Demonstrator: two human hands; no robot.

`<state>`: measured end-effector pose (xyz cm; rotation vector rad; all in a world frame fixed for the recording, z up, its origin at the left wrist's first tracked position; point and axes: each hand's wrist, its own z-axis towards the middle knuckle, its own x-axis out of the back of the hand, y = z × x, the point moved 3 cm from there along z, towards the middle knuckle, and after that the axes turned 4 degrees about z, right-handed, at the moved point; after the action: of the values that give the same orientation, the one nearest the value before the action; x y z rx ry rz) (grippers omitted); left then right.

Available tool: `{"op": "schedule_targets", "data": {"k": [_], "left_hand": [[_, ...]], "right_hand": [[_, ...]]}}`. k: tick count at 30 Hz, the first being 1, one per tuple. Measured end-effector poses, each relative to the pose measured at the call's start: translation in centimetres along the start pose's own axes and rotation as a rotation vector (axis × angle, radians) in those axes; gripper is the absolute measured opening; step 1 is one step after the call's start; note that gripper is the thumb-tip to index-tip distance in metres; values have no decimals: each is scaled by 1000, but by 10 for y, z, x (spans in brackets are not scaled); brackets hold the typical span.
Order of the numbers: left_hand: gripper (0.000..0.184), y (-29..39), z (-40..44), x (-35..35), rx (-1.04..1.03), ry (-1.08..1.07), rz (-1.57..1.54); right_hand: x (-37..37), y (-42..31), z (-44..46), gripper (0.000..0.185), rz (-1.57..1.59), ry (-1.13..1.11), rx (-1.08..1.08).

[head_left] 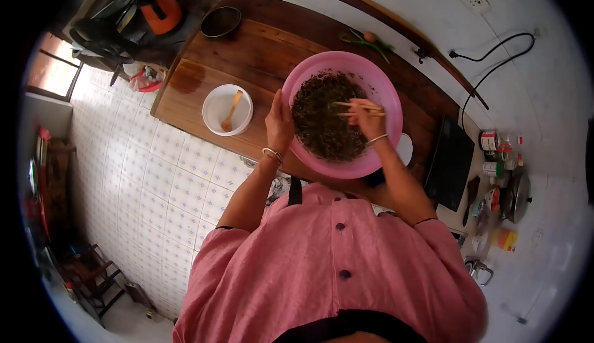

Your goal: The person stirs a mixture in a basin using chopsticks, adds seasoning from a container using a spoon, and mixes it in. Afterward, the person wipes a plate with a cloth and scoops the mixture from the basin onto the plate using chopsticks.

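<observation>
A large pink basin (391,95) holds a dark green, finely chopped mixture (325,117). My left hand (279,123) rests against the basin's left rim, its fingers pressed together along the side. Over the right part of the mixture, my right hand (366,117) is closed on a pair of wooden chopsticks (344,115), whose tips point left into the basin. Left of the basin is a white bowl (213,109) with a wooden spoon (234,109) in it.
The wooden table (260,46) bears a dark bowl (220,22) at its back left, green peppers (371,46) near the wall, and a white round item (404,150) beside the basin. A black panel (450,163), jars (489,141) and a pan lid (516,197) are at the right.
</observation>
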<state>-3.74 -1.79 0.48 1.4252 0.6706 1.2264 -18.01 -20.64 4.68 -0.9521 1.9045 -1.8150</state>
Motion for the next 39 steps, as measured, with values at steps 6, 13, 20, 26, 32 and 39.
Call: {"op": "schedule_targets", "data": {"k": [6, 13, 20, 26, 32, 39], "left_hand": [[36, 6, -2, 6, -18, 26, -23], [35, 13, -1, 6, 6, 15, -2], [36, 12, -2, 6, 111, -29, -26], [35, 9, -3, 3, 58, -5, -7], [36, 8, -1, 5, 81, -17, -33], [36, 18, -1, 7, 72, -29, -38]], "right_hand": [[93, -6, 42, 23, -167, 139, 73], [-44, -26, 7, 17, -410, -245, 519], [-21, -66, -67, 11, -359, -563, 417], [-40, -13, 17, 16, -373, -254, 322], [63, -21, 69, 18, -160, -53, 35], [-47, -31, 76, 23, -809, -155, 455]]}}
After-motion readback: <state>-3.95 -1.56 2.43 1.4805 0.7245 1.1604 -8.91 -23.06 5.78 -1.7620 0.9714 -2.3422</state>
